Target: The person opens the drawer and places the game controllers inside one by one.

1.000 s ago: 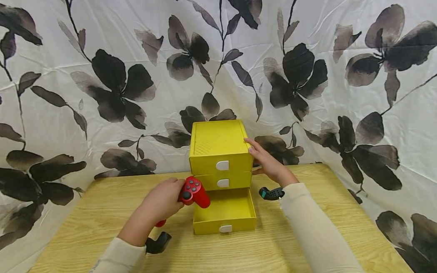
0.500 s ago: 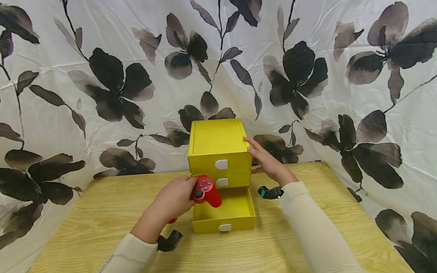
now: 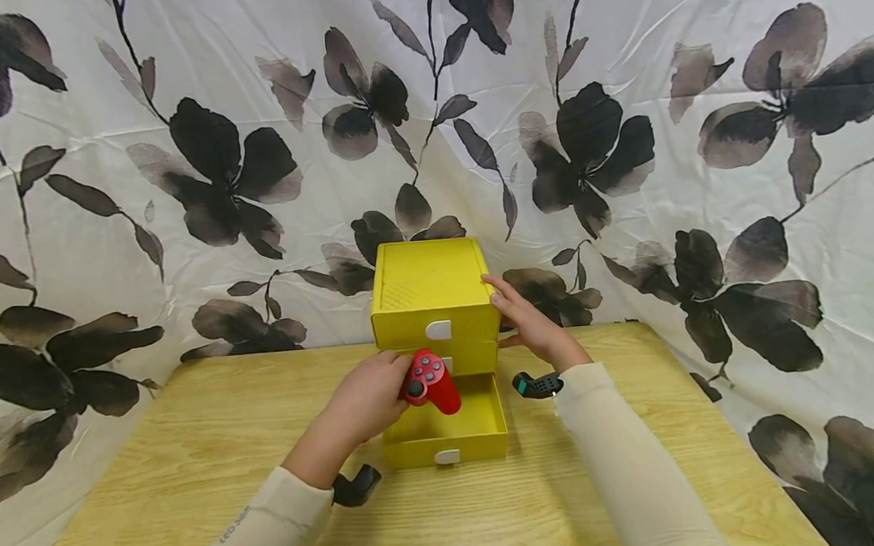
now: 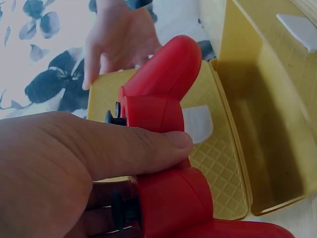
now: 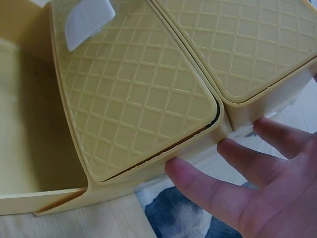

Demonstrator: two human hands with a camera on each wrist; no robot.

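My left hand (image 3: 369, 394) grips a red game controller (image 3: 432, 382), its thumb pressed across the middle in the left wrist view. Black thumbsticks stick out on the palm side of the controller (image 4: 168, 153). The controller hangs over the pulled-out bottom drawer (image 3: 446, 452) of a yellow three-drawer box (image 3: 433, 273). That drawer shows a bare floor. With its fingers spread, my right hand (image 3: 534, 325) rests on the right side of the box. Its fingertips (image 5: 183, 171) touch the side wall in the right wrist view. Both upper drawers are closed.
The box stands at the back of a wood-grain table (image 3: 230, 453). Behind it hangs a white cloth (image 3: 476, 179) with dark flowers. A black wrist strap (image 3: 356, 485) sits at the left wrist and another black strap (image 3: 537, 385) at the right.
My left hand has moved right with the red controller, from the drawer's left edge to over its middle. The right hand stays at the side of the box.
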